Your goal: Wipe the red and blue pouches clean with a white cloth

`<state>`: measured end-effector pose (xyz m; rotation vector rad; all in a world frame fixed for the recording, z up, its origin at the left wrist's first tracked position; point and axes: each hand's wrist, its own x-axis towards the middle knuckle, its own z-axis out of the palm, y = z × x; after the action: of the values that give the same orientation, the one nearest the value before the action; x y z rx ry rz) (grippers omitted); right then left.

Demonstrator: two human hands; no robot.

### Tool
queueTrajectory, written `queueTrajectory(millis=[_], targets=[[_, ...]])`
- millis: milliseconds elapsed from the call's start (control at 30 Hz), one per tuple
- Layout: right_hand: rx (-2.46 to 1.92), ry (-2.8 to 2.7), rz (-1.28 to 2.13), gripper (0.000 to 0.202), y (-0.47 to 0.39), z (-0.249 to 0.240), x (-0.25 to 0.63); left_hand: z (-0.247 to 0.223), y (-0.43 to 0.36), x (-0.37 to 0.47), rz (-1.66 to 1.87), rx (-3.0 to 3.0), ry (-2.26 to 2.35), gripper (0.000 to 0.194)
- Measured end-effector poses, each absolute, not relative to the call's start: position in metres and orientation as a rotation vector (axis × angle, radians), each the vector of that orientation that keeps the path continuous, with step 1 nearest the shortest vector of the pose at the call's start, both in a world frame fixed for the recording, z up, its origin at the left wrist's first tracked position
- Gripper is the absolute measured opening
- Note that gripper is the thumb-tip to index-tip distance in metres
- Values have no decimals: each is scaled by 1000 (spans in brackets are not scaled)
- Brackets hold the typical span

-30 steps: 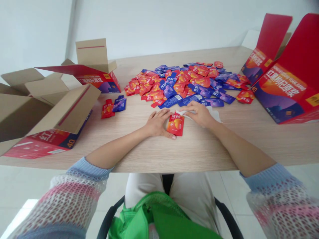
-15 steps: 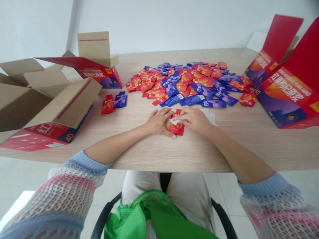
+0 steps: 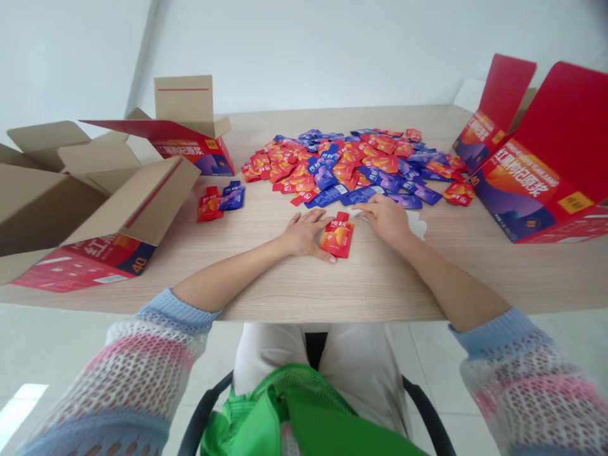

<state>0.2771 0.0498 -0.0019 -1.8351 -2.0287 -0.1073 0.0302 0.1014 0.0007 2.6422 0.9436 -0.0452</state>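
Note:
A red pouch (image 3: 339, 238) with white lettering lies flat on the table, its spout end pointing away from me. My left hand (image 3: 304, 235) rests flat along the pouch's left edge, fingers stretched out and the thumb at its lower corner. Just right of the pouch, my right hand (image 3: 386, 218) is closed on a white tissue (image 3: 355, 213), which shows only partly under the fingertips. More white tissue (image 3: 418, 225) lies on the table behind that hand's wrist.
A pile of red and blue pouches (image 3: 351, 164) spreads across the table's back. One red pouch (image 3: 209, 205) and one blue pouch (image 3: 232, 196) lie apart at left. Open cartons stand left (image 3: 114, 253), back left (image 3: 190, 149) and right (image 3: 536, 190).
My right hand has moved off the pouch to the right with the tissue, so the pouch's printed front shows. My left hand keeps its place. The view has shifted slightly.

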Motion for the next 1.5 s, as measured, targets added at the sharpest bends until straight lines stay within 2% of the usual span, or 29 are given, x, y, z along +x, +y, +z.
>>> queueTrajectory(millis=[133,233,433,700,867,1000,1200,1300,1500], targets=[[-1184,-2257,185,31,41,8,275,2,100,30,-45,2645,942,113],[-953,-2434,273,29,32,9,258,1,99,30,-43,2642,957,113],[-1140,-2485,48,30,37,-2,256,-2,98,29,-18,2644,961,112],[-1636,-2328,-243,29,51,-6,270,-2,99,30,5,2658,951,112],[-1729,-2238,-421,33,53,-16,269,-3,101,30,-7,2657,956,113],[-1640,-2159,-331,32,53,-13,280,-3,100,30,-6,2655,954,113],[-1063,-2288,167,31,31,17,263,-2,98,29,15,2645,950,111],[-986,-2469,89,32,21,26,242,-2,99,29,14,2634,947,110],[-1130,-2629,-124,33,25,21,236,1,101,31,-66,2616,950,111]])
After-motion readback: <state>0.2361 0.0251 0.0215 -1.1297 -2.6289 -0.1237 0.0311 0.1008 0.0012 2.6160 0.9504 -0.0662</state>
